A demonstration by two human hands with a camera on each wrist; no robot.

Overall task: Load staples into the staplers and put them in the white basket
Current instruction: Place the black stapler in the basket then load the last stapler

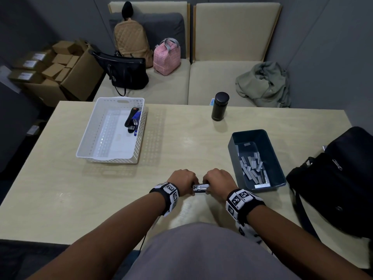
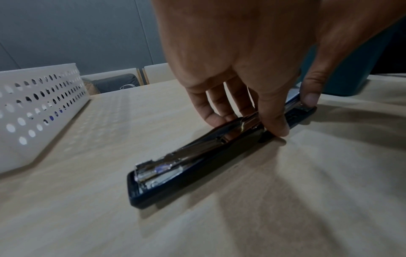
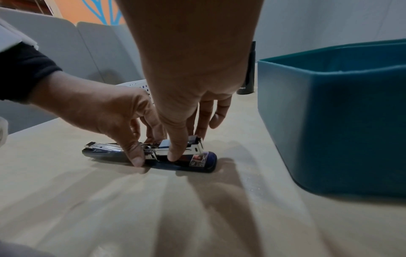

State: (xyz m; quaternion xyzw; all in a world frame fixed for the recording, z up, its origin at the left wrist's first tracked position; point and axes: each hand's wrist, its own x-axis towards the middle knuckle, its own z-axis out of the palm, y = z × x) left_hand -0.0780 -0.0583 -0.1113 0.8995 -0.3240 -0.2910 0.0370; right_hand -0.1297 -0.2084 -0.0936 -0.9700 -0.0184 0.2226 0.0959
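A dark blue stapler (image 1: 199,187) lies opened flat on the table near the front edge, its metal magazine (image 2: 167,167) exposed. My left hand (image 1: 184,179) pinches its middle between thumb and fingers (image 2: 246,123). My right hand (image 1: 218,180) pinches the magazine further along (image 3: 185,146), thumb in front and fingers behind. The white basket (image 1: 86,136) stands at the far left with a black and blue stapler (image 1: 132,120) inside. A teal bin (image 1: 252,136) on the right holds several staple strips (image 1: 253,166).
A black bottle (image 1: 220,107) stands at the table's far edge. A black bag (image 1: 339,182) sits on the right edge beside the bin. Beyond the table are a sofa with bags (image 1: 129,71) and cardboard boxes (image 1: 60,67).
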